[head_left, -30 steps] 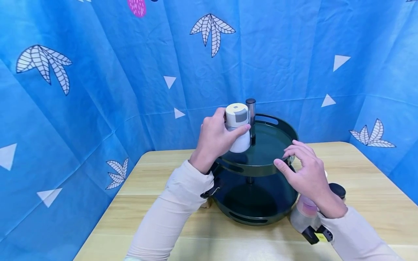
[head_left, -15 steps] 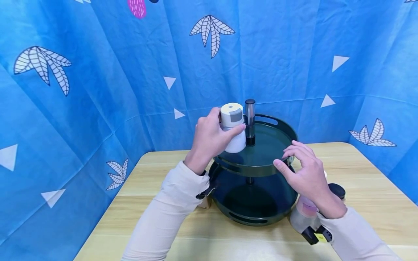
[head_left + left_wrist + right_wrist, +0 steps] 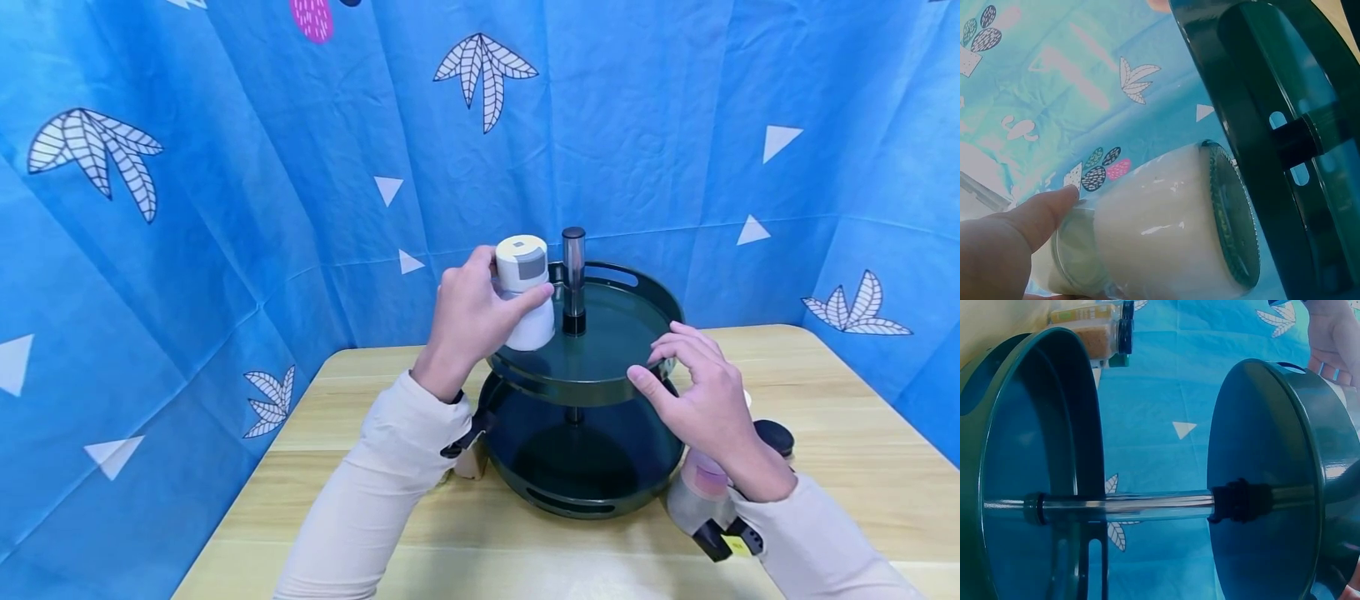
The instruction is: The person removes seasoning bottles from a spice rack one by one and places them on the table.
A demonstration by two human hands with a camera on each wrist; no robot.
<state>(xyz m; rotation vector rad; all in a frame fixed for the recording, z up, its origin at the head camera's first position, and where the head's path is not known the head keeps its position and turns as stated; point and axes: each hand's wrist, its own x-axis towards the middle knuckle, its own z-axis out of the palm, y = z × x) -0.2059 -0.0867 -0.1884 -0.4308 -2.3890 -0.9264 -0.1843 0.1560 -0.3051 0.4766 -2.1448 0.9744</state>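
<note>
My left hand (image 3: 472, 312) grips a glass seasoning jar (image 3: 531, 325) with a white lid, thumb in front. In the left wrist view the jar (image 3: 1154, 225) shows white contents, its base close beside the tray's rim. A dark green two-tier turntable tray (image 3: 615, 333) with a metal centre post (image 3: 573, 279) stands on the table. The jar is held at the left side of the upper tier, overlapping it in the head view. My right hand (image 3: 701, 404) holds the upper tier's right rim between thumb and fingers. The lower tier (image 3: 585, 458) shows below.
A clear bottle with a pink label (image 3: 708, 479) and a black-lidded jar (image 3: 774, 437) stand right of the tray, partly behind my right wrist. Spice jars (image 3: 1097, 340) appear in the right wrist view. A patterned blue curtain (image 3: 637, 125) surrounds the wooden table (image 3: 337, 467).
My left hand has moved the jar a little to the left, away from the centre post. The right hand and the tray have stayed in place.
</note>
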